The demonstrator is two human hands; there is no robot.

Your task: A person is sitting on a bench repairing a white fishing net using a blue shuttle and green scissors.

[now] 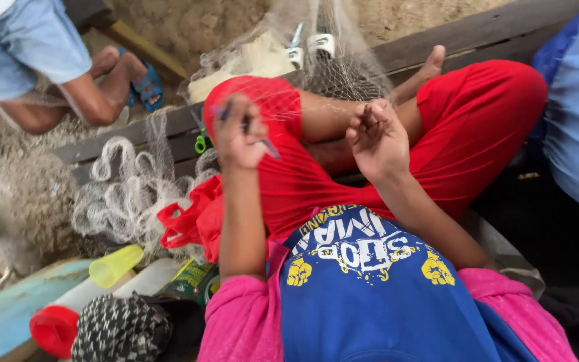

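Left hand (239, 137) pinches a thin blue-handled tool (266, 146), fingers curled tight around it. Right hand (376, 137) has fingertips bunched, gripping fine net (343, 80) strands to keep them taut. Net drapes over red-trousered knees (289, 181), which prop it up close to both hands. Mesh is sheer, pale, knotted; more lies heaped, looped, on wooden planks (175, 124). Green-handled scissors (200, 142) lie nearby.
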